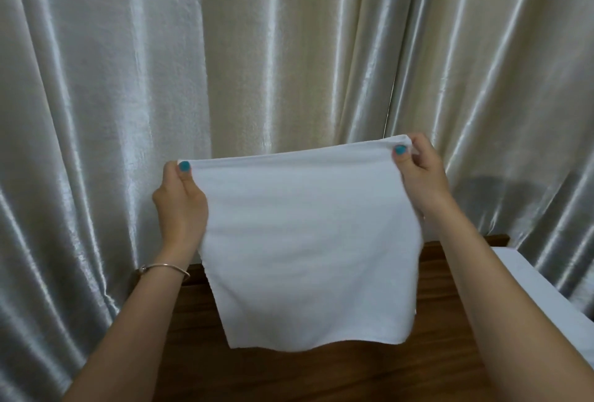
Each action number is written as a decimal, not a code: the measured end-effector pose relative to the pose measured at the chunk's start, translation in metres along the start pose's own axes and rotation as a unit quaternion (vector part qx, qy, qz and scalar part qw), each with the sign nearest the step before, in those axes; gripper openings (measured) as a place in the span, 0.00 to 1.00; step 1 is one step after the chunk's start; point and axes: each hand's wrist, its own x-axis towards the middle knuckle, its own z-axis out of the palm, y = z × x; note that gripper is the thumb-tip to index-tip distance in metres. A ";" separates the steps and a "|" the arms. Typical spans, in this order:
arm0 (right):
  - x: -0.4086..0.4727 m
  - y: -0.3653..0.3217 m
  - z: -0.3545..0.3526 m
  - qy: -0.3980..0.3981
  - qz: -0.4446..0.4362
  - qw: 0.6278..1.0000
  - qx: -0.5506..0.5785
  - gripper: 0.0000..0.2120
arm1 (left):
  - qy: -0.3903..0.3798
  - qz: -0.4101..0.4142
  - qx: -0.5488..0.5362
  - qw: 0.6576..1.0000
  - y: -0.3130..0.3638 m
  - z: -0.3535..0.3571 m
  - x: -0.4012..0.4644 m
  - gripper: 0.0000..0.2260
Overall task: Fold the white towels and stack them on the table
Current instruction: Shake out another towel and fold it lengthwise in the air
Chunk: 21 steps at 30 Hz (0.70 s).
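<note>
A white towel [305,241] hangs in the air above the brown wooden table [289,372], stretched flat between both hands. My left hand [180,202] pinches its upper left corner, thumb in front. My right hand [421,173] pinches the upper right corner, held slightly higher. The towel's lower edge hangs free just over the tabletop. No other towels show in this view.
Shiny grey-cream curtains [289,48] hang close behind the table and fill the background. A white surface [546,289], perhaps bedding, lies at the right edge beside the table. A thin bracelet [164,268] circles my left wrist.
</note>
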 end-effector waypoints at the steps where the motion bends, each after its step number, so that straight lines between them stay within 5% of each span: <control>1: -0.001 0.001 -0.001 -0.008 0.018 0.999 0.036 0.07 | -0.020 -0.012 -0.012 1.000 -0.005 0.000 0.002 0.15; 6: 0.004 0.025 0.013 -0.037 0.209 0.977 -0.022 0.08 | -0.121 -0.118 0.044 0.985 -0.023 0.018 0.009 0.18; 10: 0.006 0.028 0.038 0.064 0.329 0.940 -0.060 0.12 | -0.120 -0.296 -0.021 0.947 -0.009 0.044 0.007 0.16; 16: -0.030 -0.018 0.099 0.175 0.128 0.976 0.032 0.05 | -0.074 -0.294 -0.233 0.924 0.049 0.069 -0.034 0.15; 21: -0.054 -0.050 0.123 0.125 0.018 0.991 0.041 0.03 | -0.049 -0.197 -0.223 0.953 0.084 0.073 -0.060 0.19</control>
